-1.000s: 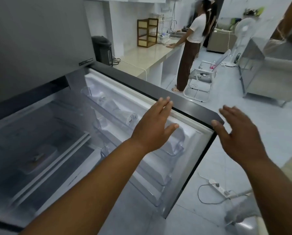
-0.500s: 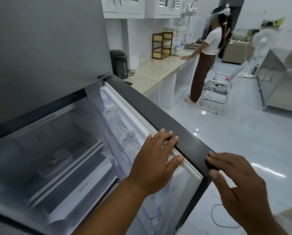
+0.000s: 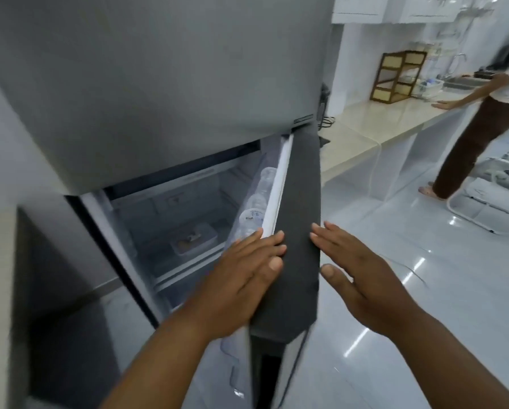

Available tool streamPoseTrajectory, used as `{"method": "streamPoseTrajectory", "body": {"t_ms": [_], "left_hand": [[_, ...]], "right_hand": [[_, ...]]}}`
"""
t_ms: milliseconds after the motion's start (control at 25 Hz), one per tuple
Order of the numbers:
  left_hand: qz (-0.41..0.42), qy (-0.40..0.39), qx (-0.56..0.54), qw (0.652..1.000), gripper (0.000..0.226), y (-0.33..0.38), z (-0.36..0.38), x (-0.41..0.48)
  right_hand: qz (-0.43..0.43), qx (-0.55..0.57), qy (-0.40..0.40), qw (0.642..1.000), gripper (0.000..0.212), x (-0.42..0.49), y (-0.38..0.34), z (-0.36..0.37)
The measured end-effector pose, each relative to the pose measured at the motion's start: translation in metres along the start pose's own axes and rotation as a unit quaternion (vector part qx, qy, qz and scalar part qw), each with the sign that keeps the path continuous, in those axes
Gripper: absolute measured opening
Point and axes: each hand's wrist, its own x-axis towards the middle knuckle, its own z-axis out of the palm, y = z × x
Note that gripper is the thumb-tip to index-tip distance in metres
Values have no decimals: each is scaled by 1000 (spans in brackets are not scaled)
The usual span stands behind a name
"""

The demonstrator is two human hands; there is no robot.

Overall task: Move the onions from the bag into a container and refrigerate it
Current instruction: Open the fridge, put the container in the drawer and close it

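The grey fridge (image 3: 159,84) stands in front of me with its lower door (image 3: 297,231) swung partly shut, only a narrow gap left. Inside, a clear lidded container (image 3: 192,242) with something brownish in it sits on a shelf. Bottles (image 3: 254,211) stand in the door rack. My left hand (image 3: 247,276) lies flat against the door's inner edge, fingers spread, holding nothing. My right hand (image 3: 353,276) lies flat on the door's outer face, fingers straight, also holding nothing.
A long pale counter (image 3: 380,125) runs along the right wall with a wooden rack (image 3: 398,76) on it. Another person (image 3: 483,122) stands at the counter. A white stool-like frame (image 3: 495,199) stands on the glossy tiled floor (image 3: 424,261).
The fridge door has swung much further towards shut. Both hands moved with it, the right one now flat on the outer face. My view has turned left towards the fridge.
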Motion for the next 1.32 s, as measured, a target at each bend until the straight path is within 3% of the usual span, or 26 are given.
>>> {"method": "streamPoseTrajectory", "body": {"t_ms": [120, 320, 520, 760, 1120, 1320], "left_hand": [[-56, -36, 58, 996, 69, -24, -54, -17], [-86, 111, 150, 979, 75, -56, -91, -70], [-180, 161, 323, 915, 80, -112, -93, -79], [-250, 265, 303, 881, 90, -169, -91, -48], [-309, 245, 262, 881, 93, -219, -103, -14], [-310, 264, 268, 873, 89, -216, -100, -18]], "right_hand": [[-40, 7, -14, 999, 60, 34, -28, 43], [-71, -8, -33, 997, 67, 95, -72, 112], [-103, -52, -14, 993, 69, 149, -97, 167], [-164, -68, -52, 983, 90, 196, -98, 210], [-186, -75, -133, 971, 93, 231, -82, 249], [-213, -12, -112, 971, 86, 231, -80, 244]]}}
